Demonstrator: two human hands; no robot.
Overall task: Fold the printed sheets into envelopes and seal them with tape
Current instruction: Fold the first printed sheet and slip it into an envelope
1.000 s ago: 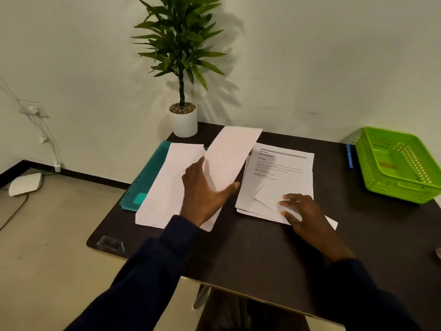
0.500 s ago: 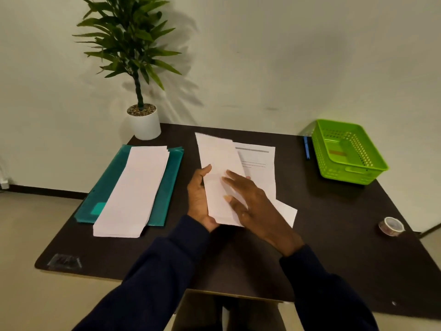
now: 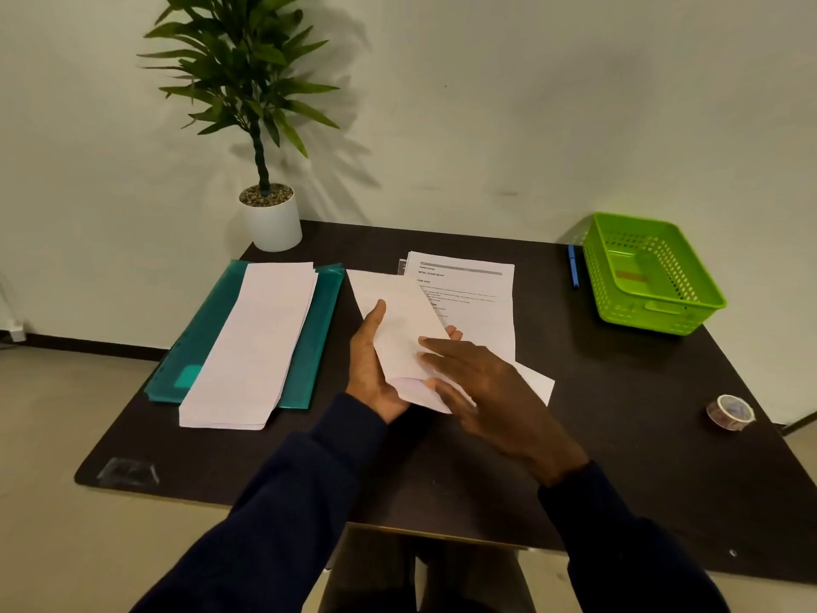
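**Hands on folded sheet, mid-crease, tape not yet in play**

Left hand (image 3: 369,369) cups the folded sheet (image 3: 400,323) from below and along its left edge, thumb up the side, fingertips just showing past the right edge. Clamped on the paper, sheet tilted with its far end leaning left. Right hand (image 3: 486,387) lies on the lower right part of the same sheet, fingers spread flat and pressing, thumb at the bottom corner. Not a pinch, more a flat press against the left palm.

Left of the left hand: stack of folded sheets (image 3: 252,347) lying on a teal folder (image 3: 199,338), near but apart. Potted plant (image 3: 265,179) beyond that, at the wall.

Behind and under the hands: printed sheets (image 3: 477,298) flat on the table (image 3: 619,435), text side up, one white corner sticking out just right of the right hand.

Right of the right hand: tape roll (image 3: 729,411) well apart, near the table edge. Further back, blue pen (image 3: 573,265) just beside a green basket (image 3: 650,276).

Read: folding step in hand, one sheet being narrowed or creased. Can't tell whether the fold is finished. No tape visible on this piece or on the stack.

Next move, my guess: run the right fingers down the fold to set it, keep the left grip so it doesn't spring open. Sealing means a long reach right for the tape, so one hand has to let go while the other pins the flap.
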